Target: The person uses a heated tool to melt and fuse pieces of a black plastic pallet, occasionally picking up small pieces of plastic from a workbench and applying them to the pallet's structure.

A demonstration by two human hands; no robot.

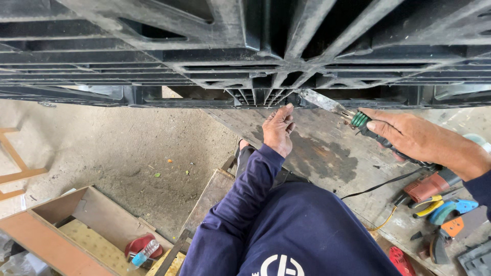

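A large black plastic pallet stands on edge across the top of the view, its ribbed underside facing me. My left hand, in a dark blue sleeve, reaches up with its fingertips touching the pallet's lower edge at the middle; it holds nothing. My right hand grips the black-and-green handle of a flat-bladed tool, a scraper or soldering-type blade. The metal blade points up-left, and its tip meets the pallet's lower edge just right of my left hand. A black cord trails from the handle.
A worn wooden board lies under my hands. At the right sit a red power tool, yellow-handled pliers, a blue tool and other small tools. A wooden box with a red object stands lower left on the dirt floor.
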